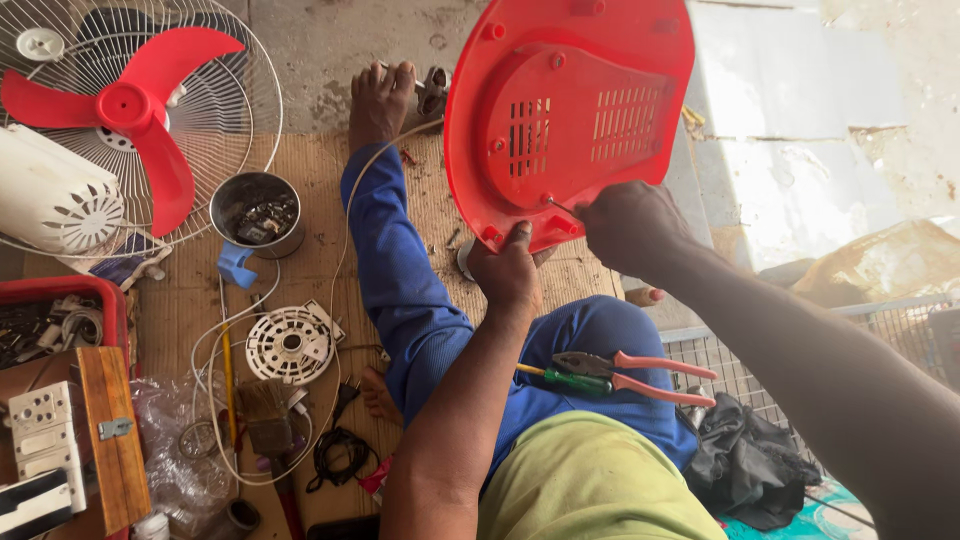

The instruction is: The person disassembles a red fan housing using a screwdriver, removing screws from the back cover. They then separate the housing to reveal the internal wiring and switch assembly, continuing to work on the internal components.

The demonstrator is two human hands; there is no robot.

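The left hand (508,272) grips the stiff, likely light red plastic fan base cover (565,115) by its lower rim; the right hand (632,225) clenches a thin screwdriver (562,207).

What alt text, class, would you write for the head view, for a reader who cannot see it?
A seated person's left hand steadies a red plastic fan base while the right hand works a thin tool at its lower edge. Pliers lie on the lap; a fan guard with red blades sits at left.

The base cover (570,110) is held at twelve o'clock. Pliers (640,375) are laid on the lap. The fan blade (130,105) is placed at ten o'clock.
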